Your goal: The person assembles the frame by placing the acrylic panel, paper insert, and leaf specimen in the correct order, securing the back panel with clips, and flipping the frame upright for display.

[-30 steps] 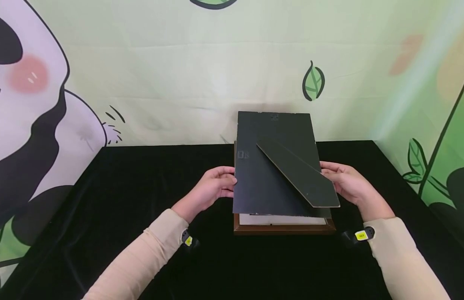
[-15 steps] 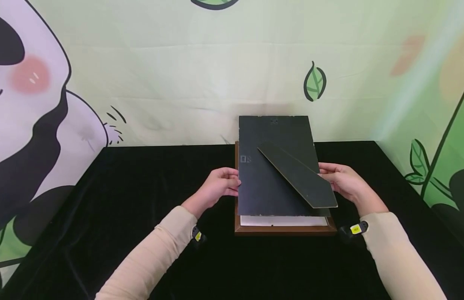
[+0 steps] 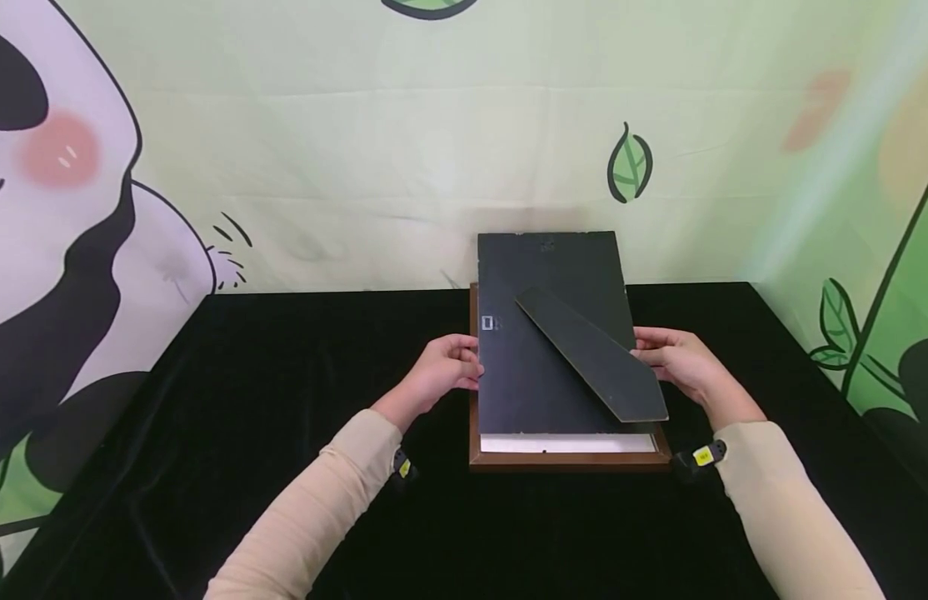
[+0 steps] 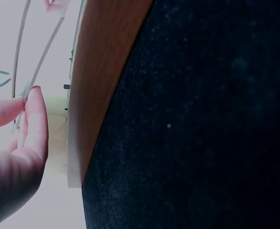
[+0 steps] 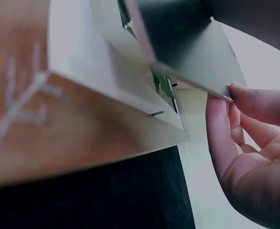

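A black picture-frame backing board (image 3: 542, 392) slants over a brown wooden picture frame (image 3: 569, 462), with its far end raised. The stand leg (image 3: 599, 367) lies diagonally across the board, its wide end sticking out at the right. My left hand (image 3: 443, 365) pinches the board's left edge between thumb and fingers; the left wrist view shows that thin edge (image 4: 45, 50) in the grip. On the opposite side my right hand (image 3: 681, 362) pinches the right edge. In the right wrist view the board's underside (image 5: 221, 52) stands apart from the frame's wooden side (image 5: 82, 114).
A black cloth (image 3: 284, 375) covers the table under the frame. Behind it hangs a pale backdrop (image 3: 344, 167) printed with a panda and leaves. Small metal tabs (image 5: 156, 113) stick out from the frame's inner edge. White lining (image 3: 569, 443) shows inside its near end.
The backing board has come down a little towards the frame and shifted slightly right at its left edge. Both hands have moved with it, the right one slightly inwards.
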`<state>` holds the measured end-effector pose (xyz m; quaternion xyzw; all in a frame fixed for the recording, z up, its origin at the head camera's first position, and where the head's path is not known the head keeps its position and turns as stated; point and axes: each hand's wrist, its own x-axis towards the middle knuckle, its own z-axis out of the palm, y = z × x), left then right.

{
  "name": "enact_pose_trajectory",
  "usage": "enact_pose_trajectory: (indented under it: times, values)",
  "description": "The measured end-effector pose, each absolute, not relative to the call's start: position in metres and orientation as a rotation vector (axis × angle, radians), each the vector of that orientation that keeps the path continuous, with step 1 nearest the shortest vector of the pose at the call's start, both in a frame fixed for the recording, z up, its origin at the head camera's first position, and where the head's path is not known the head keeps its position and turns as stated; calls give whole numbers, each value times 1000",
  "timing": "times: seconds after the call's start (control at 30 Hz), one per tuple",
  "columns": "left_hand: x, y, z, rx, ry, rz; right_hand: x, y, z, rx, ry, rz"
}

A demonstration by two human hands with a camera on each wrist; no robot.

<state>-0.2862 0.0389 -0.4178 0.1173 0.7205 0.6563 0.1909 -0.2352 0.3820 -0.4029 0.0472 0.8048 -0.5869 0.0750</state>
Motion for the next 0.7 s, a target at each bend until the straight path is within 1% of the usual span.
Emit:
enact_pose_trajectory:
  times: [0.7]
  values:
    - [-286,44,-424,291,2069,1792,-229,383,-411,216,2551,-1507]
